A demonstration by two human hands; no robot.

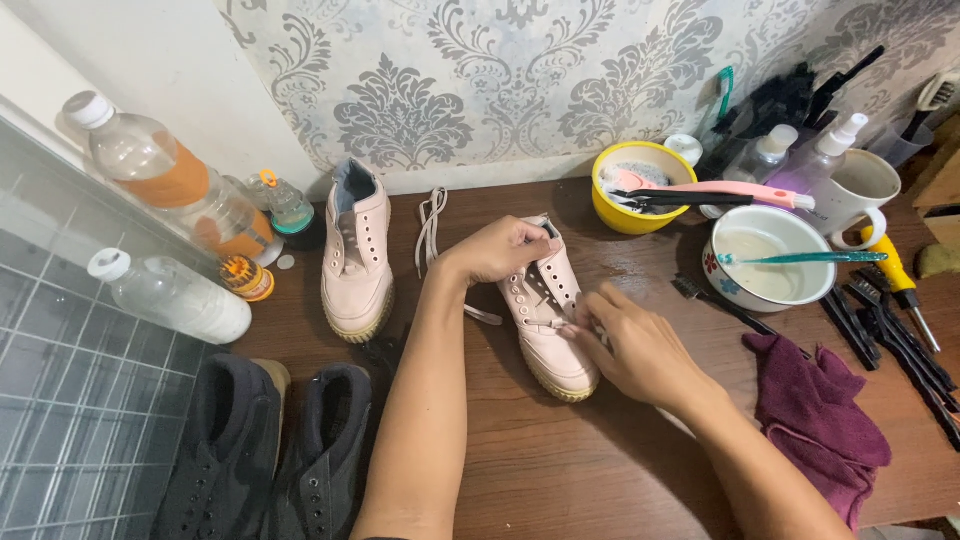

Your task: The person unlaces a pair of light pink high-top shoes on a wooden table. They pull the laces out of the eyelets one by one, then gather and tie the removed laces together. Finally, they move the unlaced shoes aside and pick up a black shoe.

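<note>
Two pale pink sneakers stand on a dark wooden table (560, 470). The right sneaker (552, 350) lies between my hands. My left hand (497, 250) grips its heel end and tongue from above. My right hand (640, 345) pinches a white lace (570, 325) at the eyelets on the shoe's side. The left sneaker (356, 260) stands apart, untouched and without a lace. A loose white lace (430, 225) lies on the table between the two shoes.
A yellow bowl (640, 185) with brushes, a white bowl (765, 260) with a toothbrush, a mug (860, 190) and spray bottles stand at the back right. A maroon cloth (815, 420) and black brushes lie right. Plastic bottles (170, 295) and black shoes (270, 450) are left.
</note>
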